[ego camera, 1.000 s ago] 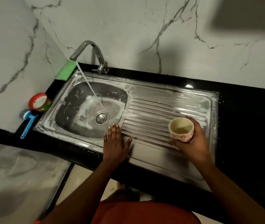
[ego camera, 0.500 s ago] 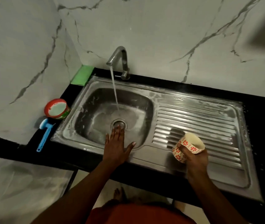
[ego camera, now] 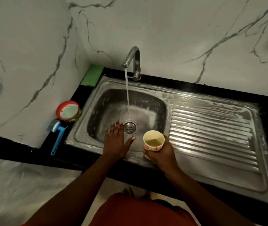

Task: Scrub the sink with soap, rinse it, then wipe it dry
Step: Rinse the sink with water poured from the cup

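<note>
Rinsing: my right hand (ego camera: 161,154) grips floral cup (ego camera: 153,141), left hand (ego camera: 115,143) flat, released. Fill under tap stream (ego camera: 127,92), flush soapy drainboard (ego camera: 211,128).

Home kitchen: steel sink (ego camera: 211,101) in black counter (ego camera: 228,91), marble-look walls (ego camera: 179,30)

A: Where can hands pass in the sink (ego camera: 101,111)?

B: Across the basin's left and back, and over the whole ribbed drainboard (ego camera: 211,128) on the right.

A: What stands in the way?

B: The faucet (ego camera: 133,60) arches over the back rim, and its water stream (ego camera: 127,92) falls just behind the drain (ego camera: 130,127). The left hand (ego camera: 115,141) lies flat over the front rim. The right hand (ego camera: 161,153) grips a cup (ego camera: 153,141) just beside it.

A: And left of the sink?

B: It's a narrow strip of surface (ego camera: 79,98) with a green cloth (ego camera: 91,77) in the back corner. A red tub (ego camera: 68,111) and a blue brush (ego camera: 57,138) sit against the wall.
</note>
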The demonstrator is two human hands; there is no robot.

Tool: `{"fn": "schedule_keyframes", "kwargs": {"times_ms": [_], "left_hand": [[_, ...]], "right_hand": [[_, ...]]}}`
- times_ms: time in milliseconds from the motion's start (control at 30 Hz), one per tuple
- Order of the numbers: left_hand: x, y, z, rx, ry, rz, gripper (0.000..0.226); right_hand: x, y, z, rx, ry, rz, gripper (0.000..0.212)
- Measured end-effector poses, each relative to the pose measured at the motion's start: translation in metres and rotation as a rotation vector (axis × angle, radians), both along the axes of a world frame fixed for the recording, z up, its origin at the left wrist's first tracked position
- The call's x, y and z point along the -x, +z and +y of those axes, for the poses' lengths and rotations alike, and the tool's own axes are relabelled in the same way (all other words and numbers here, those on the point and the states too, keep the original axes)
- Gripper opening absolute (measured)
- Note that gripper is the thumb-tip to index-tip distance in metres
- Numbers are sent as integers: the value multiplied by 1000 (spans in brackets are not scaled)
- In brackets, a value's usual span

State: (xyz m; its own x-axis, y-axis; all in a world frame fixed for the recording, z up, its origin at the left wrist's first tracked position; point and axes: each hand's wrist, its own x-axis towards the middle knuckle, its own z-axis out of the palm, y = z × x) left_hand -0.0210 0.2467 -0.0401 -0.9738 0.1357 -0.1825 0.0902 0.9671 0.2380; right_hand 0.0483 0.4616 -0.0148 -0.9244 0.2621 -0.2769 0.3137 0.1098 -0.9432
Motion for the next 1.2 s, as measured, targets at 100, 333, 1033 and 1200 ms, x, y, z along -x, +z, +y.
{"fn": "schedule_keyframes", "kwargs": {"times_ms": [100,333,1033,1200], "left_hand": [[6,0,-1,39,18,-17,114],[40,10,-13,165,-42,-26,92],[164,4,-81,87,-285,-80,100],[170,5,-89,73,-322,-59,102]], "right_hand": [[17,-5,-4,-65,69,-15,79],[78,-11,-28,-113,114,-27,86],[262,26,-119,-196,-93,39,88],[266,29,-123,-205,-112,63,87]]}}
